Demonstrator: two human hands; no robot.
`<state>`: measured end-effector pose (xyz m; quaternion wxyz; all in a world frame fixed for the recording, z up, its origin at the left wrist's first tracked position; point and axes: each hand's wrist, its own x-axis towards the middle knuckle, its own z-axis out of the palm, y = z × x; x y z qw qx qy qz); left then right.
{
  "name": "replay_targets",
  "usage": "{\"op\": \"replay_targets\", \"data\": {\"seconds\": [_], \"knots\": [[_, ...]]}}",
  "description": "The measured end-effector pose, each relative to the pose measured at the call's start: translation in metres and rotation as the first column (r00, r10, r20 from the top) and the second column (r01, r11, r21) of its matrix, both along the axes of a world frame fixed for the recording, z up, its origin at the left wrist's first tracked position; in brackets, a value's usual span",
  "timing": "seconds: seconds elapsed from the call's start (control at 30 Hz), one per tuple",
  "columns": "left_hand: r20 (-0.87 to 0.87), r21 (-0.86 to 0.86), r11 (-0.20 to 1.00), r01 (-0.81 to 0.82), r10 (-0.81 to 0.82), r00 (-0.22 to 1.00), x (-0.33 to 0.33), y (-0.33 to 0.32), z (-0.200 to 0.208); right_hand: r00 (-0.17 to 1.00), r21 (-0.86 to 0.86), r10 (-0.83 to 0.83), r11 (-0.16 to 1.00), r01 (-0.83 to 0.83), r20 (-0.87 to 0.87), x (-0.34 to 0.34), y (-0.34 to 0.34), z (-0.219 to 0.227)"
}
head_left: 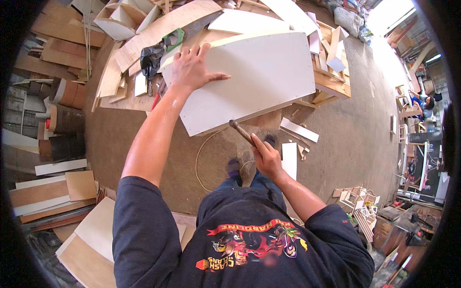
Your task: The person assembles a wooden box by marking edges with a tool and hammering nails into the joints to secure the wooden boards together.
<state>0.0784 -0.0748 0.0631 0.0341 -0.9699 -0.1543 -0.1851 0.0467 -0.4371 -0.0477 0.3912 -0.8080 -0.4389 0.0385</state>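
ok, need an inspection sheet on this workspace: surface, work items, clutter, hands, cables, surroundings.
Surface: work table, largely covered by wood pieces.
Work items: white panel, small dark dots along its edges; hammer, head by the panel's near edge, contact unclear.
Clutter: black plastic bag left of the panel; white strip on the floor.
Hands: left hand spread on the panel; right hand grips the hammer's handle.
Cables: pale cable or hose looped on the floor, kind unclear.
Surroundings: stacked boards at left; person in blue far right.
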Motion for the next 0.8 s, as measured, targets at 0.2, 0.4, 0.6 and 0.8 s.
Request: {"op": "replay_targets", "data": {"seconds": [0.2, 0.4, 0.6, 0.8], "knots": [[-0.051, 0.011, 0.997, -0.077, 0.078, 0.996, -0.040, 0.018, 0.012, 0.993, 0.033, 0.118, 0.993, -0.117, -0.012, -0.010, 0.016, 0.008], [0.004, -0.004, 0.992, -0.127, 0.127, 0.992, -0.053, 0.022, 0.001, 0.993, 0.076, 0.119, 0.990, -0.118, -0.002, -0.012, 0.035, 0.024], [0.008, -0.019, 0.992, -0.125, 0.125, 0.992, -0.053, 0.024, 0.000, 0.988, -0.002, 0.141, 0.990, -0.141, 0.057, -0.008, 0.036, 0.015], [0.011, -0.008, 0.993, -0.120, 0.120, 0.993, -0.051, 0.023, -0.003, 0.992, 0.169, 0.129, 0.977, -0.126, -0.008, -0.008, 0.040, 0.042]]}}
